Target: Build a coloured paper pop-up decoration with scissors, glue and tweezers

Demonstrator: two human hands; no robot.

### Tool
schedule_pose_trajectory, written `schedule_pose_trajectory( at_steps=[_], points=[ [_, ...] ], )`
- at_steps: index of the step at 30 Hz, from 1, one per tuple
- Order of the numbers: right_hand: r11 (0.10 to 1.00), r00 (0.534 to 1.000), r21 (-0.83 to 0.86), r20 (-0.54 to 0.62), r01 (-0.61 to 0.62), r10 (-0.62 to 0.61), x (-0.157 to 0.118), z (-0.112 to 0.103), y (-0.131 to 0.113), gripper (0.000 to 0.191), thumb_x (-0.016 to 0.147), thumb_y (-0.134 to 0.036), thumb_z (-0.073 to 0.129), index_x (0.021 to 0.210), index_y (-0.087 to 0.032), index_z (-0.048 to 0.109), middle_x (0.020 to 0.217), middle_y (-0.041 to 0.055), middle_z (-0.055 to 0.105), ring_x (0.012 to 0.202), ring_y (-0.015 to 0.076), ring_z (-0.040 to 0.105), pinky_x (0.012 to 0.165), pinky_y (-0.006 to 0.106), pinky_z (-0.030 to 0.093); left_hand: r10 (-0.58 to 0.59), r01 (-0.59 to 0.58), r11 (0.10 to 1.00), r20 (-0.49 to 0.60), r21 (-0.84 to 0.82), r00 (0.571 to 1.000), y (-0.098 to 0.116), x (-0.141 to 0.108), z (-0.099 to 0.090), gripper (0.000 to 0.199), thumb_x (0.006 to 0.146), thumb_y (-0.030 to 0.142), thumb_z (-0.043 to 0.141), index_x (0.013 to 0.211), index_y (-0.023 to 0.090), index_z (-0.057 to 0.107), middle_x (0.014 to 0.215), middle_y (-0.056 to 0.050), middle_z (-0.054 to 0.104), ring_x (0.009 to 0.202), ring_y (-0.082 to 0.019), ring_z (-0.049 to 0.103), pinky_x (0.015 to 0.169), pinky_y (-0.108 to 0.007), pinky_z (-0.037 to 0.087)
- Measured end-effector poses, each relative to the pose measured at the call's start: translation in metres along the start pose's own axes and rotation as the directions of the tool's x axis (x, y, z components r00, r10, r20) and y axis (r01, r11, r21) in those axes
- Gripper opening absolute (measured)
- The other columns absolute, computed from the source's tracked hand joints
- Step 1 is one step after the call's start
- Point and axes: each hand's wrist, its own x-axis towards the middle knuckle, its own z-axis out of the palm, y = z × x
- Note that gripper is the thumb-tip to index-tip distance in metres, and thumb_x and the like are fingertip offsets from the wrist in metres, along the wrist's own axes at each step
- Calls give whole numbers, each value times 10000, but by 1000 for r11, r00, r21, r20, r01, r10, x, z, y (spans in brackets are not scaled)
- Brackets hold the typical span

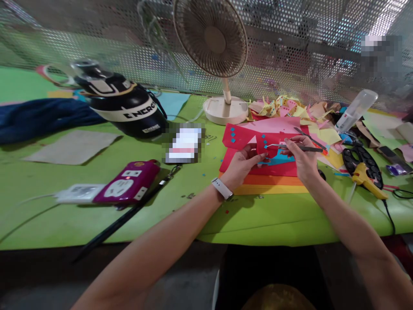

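My left hand (240, 165) has its fingers closed on the lower left edge of a red paper piece (260, 145) with small blue squares on it. In my right hand (301, 157) are tweezers (311, 149), pointing left, their tip at the lowest blue square on that piece. Under both hands lie red sheets (226, 159), with an orange sheet (274, 180) and a yellow sheet (271, 189) showing at the front. A light blue paper (282, 157) sits between the hands. More blue squares (232, 134) form a column on the red paper at the left.
A fan (227, 110) stands behind the papers, with paper scraps (284, 105) beside it. Right: a yellow glue gun (366, 178), black tray (364, 159) and clear bottle (358, 110). Left: a lit phone (185, 144), purple power strip (129, 183), black strap (129, 215) and large black bottle (125, 107).
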Motion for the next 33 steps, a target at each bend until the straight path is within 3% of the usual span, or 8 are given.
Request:
schedule_pose_trajectory(
  at_steps=[22,33],
  points=[
    [998,998,8,-9,56,-56,-2,0,-6,307,723,-389,766,812,-219,526,580,-82,627,483,111,640,485,228,495,10,-10,1000,26,12,1000,1,0,0,391,663,257,810,965,161,580,844,-31,726,733,-155,703,641,-254,562],
    [997,998,-27,27,66,-65,-9,3,-11,339,740,-434,744,849,-226,500,625,-73,614,549,127,671,523,239,516,12,-11,1000,46,-8,999,-2,2,-3,420,655,266,819,978,167,570,827,-22,726,746,-162,700,728,-313,578]
  ],
)
